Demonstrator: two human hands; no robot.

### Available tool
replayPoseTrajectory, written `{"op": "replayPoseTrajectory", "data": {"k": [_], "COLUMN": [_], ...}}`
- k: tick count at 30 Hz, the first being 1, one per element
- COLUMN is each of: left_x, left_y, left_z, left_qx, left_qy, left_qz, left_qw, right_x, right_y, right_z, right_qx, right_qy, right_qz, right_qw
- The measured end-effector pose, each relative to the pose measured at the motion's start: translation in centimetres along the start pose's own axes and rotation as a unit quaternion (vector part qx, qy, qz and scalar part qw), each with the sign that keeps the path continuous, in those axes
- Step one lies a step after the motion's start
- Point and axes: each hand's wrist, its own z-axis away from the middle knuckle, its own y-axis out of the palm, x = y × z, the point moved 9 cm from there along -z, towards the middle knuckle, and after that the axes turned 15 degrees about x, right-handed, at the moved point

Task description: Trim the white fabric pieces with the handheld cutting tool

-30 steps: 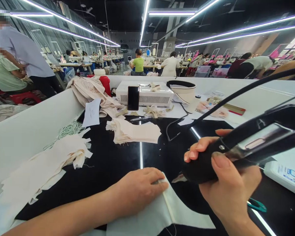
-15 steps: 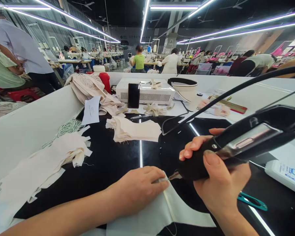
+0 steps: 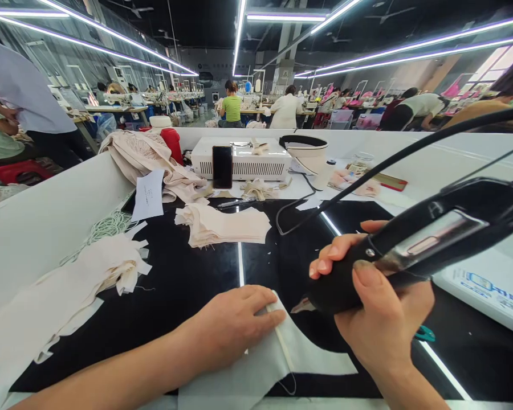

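1. I count 2 hands of mine; my left hand [image 3: 231, 324] lies flat, fingers spread narrow and pressing down on 1 white fabric piece [image 3: 273, 364] at the near edge of the black table [image 3: 188, 285]; it grips nothing.
2. My right hand [image 3: 380, 319] is wrapped tight round 1 black handheld tool [image 3: 414, 250]; thumb on top, fingers curled beneath; the tool's metal tip [image 3: 299, 306] hangs just beside the fabric's folded edge, close to my left fingertips [image 3: 277, 315]; whether it touches the cloth I cannot tell.
3. 1 black cable [image 3: 410, 154] runs from the tool up and away to my right.
4. Cream cloth lies in 2 stacks: 1 stack of cut pieces [image 3: 222, 225] mid-table, 1 loose heap [image 3: 81, 285] on my left.
5. Further back stand 1 white machine box [image 3: 243, 159] with 1 phone [image 3: 222, 166] leaning on its front, and 1 red bottle [image 3: 171, 143].
6. Edges: 1 white side wall [image 3: 47, 216] bounds my left; a white panel [image 3: 487, 285] sits at my right; open black surface lies between the mid stack and my hands.
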Motion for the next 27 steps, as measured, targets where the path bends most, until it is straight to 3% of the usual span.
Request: {"op": "replayPoseTrajectory", "data": {"k": [14,19,24,27], "left_x": [-0.3,0.8,1.1,0.3], "left_y": [0.0,0.2,-1.3,-2.1], "left_z": [-0.3,-0.3,-0.4,-0.7], "left_qx": [0.010,0.007,-0.017,0.001], "left_qy": [0.006,0.003,0.034,0.045], "left_qz": [-0.013,-0.015,-0.040,-0.009], "left_qw": [1.000,1.000,0.998,0.999], "right_x": [-0.6,-1.0,0.1,0.7], "right_y": [0.1,-0.1,-0.9,-1.5], "right_z": [0.7,0.5,0.4,0.8], "right_qx": [0.009,-0.002,-0.013,-0.013], "right_qy": [0.019,0.021,0.007,0.014], "right_qz": [0.023,0.030,0.026,0.028], "right_qw": [1.000,0.999,1.000,0.999]}}
